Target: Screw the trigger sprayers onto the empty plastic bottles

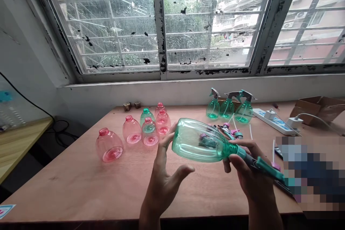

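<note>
A green see-through spray bottle (199, 140) lies sideways in the air over the wooden table (81, 183), its base pointing left. My right hand (249, 172) is closed round its neck and teal trigger head (265, 167). My left hand (164, 176) has its fingers spread, with the fingertips touching the bottle's base. Loose trigger heads and dip tubes (231, 131) lie on the table just behind the bottle.
Several pink bottles without caps (109, 145) and one green one (146, 115) stand at the table's left middle. Three finished green spray bottles (228, 107) stand by the window wall. A white power strip (272, 120) and a cardboard box (318, 107) sit at the right.
</note>
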The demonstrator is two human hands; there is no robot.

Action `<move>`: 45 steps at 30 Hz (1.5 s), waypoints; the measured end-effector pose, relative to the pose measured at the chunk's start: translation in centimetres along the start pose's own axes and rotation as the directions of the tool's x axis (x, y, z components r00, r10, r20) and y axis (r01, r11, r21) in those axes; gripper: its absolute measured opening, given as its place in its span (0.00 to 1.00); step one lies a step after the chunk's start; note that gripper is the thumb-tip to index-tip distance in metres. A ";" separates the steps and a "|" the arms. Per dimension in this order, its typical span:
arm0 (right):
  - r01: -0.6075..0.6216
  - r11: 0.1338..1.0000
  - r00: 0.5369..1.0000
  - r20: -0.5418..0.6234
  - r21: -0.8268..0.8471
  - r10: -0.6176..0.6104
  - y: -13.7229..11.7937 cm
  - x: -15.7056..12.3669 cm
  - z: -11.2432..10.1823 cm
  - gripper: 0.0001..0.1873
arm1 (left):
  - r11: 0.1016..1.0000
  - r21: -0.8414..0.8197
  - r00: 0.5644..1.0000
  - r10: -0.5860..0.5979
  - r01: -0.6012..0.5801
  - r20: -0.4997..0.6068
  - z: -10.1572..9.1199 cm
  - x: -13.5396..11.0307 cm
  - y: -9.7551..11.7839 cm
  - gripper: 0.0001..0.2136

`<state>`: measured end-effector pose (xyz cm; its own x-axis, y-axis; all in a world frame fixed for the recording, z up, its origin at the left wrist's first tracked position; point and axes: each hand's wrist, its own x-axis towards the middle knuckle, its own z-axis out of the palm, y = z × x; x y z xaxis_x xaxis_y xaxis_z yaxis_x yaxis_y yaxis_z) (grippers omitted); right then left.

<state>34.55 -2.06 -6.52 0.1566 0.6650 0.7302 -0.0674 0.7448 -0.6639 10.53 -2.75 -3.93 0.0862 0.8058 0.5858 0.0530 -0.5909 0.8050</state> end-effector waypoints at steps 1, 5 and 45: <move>-0.006 0.999 1.000 -0.017 -0.040 0.005 -0.1 0.0 0.1 0.11 | 1.000 0.001 1.000 -0.005 0.005 -0.026 0.0 0.1 0.0 0.27; -0.008 0.999 1.000 0.019 -0.036 0.009 0.0 0.0 0.1 0.09 | 0.998 0.046 0.995 0.057 -0.053 -0.086 0.0 0.4 0.1 0.23; -0.159 0.986 0.987 0.000 0.041 0.159 -1.3 -0.7 0.9 0.13 | 0.999 0.052 0.992 0.015 -0.009 -0.123 0.3 0.2 0.3 0.35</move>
<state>33.67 -3.44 -6.08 0.1437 0.7753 0.6150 -0.1315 0.6309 -0.7646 10.90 -2.78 -3.63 -0.0355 0.7952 0.6053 0.1039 -0.5994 0.7937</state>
